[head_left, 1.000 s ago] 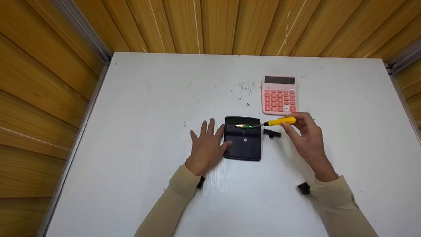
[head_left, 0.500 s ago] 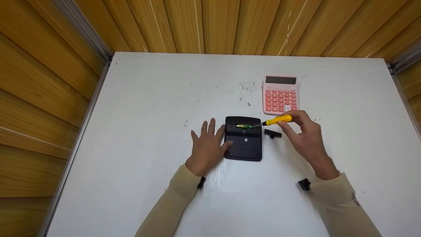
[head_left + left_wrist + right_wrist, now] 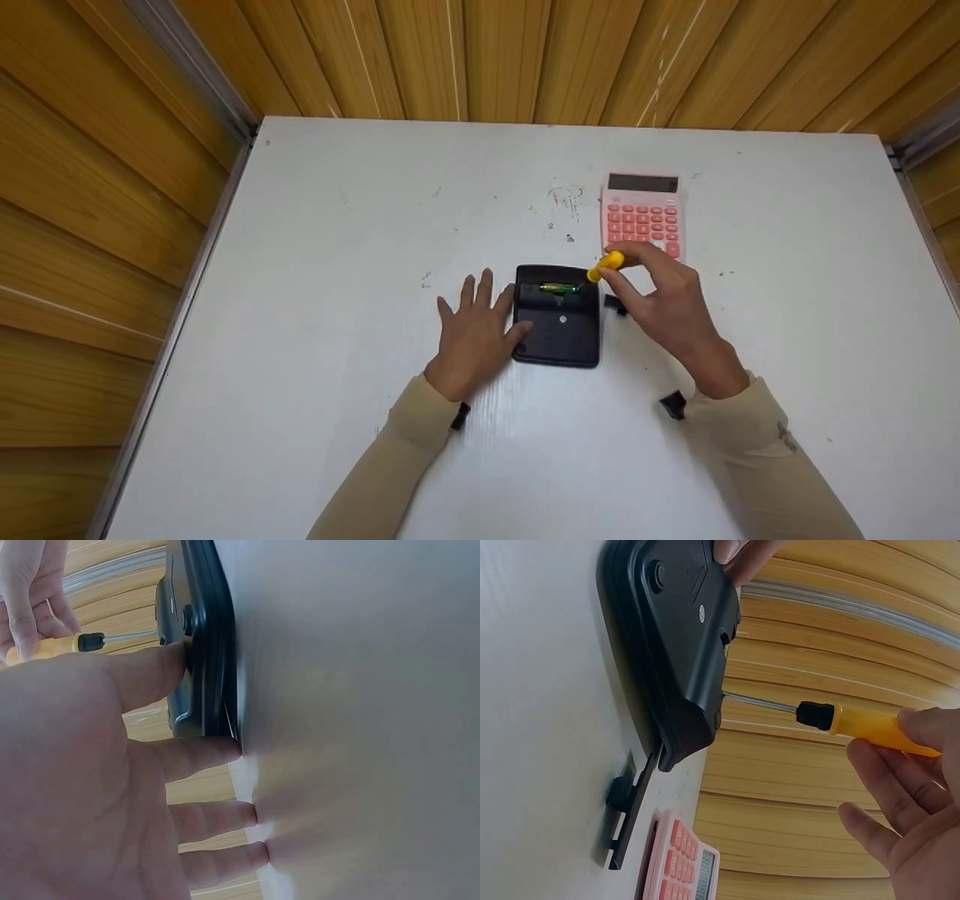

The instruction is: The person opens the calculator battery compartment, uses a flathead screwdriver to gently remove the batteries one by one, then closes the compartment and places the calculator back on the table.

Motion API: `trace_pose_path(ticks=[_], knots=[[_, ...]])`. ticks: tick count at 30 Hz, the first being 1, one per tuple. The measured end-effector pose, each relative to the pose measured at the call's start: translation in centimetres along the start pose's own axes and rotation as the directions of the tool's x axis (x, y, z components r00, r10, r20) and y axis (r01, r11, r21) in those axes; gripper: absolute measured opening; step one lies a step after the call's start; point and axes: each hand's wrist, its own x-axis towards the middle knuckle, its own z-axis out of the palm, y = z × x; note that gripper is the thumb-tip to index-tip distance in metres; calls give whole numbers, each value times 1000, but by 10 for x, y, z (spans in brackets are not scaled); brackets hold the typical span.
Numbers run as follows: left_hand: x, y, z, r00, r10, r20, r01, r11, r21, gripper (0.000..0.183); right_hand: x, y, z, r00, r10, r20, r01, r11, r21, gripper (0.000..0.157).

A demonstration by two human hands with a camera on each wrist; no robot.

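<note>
Head: black case (image 3: pixel 551 345), molded plastic, rounded corners, lies flat on the smooth white table (image 3: pixel 337 225). Small round white sticker (image 3: pixel 563 319) near its middle. Shiny green-gold cylindrical battery (image 3: pixel 556 288) sits in the slot in the case's upper part. Left hand (image 3: pixel 472 341) spread, fingers straight, thumb on the case, index finger along its edge. Right hand (image 3: pixel 667 300) pinches the screwdriver (image 3: pixel 606 264), glossy yellow handle, tip at the battery's right end; can't tell if it's touching. Dark cover (image 3: pixel 616 303) just right of the case, pink calculator (image 3: pixel 643 214) beyond.

Left wrist: left thumb pad presses the case by a round raised foot (image 3: pixel 187 619). Index, middle and ring fingertips on the table. Thin metal shank, black collar on the screwdriver.

Right wrist: thumb and fingertips hold the yellow handle; tip hidden at the case. Cover is a thin strip with tabs, on the table. Wood-grain slatted wall (image 3: pixel 840 637) behind.
</note>
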Motion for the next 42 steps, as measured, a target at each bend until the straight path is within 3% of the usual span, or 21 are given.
trace_pose_path(ticks=[9,17,28,37,42], knots=[[-1,0,-1,1000,8,-2,-8,1000,-10,68,-3,5,2,999,52,-4,-51,998,37,35],[-2,0,-1,1000,11,-14,-11,1000,1,67,-13,13,0,990,134,-39,-127,982,141,35],[-1,2,-2,1000,8,-3,-8,1000,-14,68,-25,27,-3,980,176,-90,-147,953,263,33],[0,1,-3,1000,13,11,-13,1000,4,68,-42,47,-4,951,278,-135,-207,897,391,31],[-1,1,-2,1000,13,14,-13,1000,-13,68,-49,58,-4,932,340,-127,-233,829,508,30]])
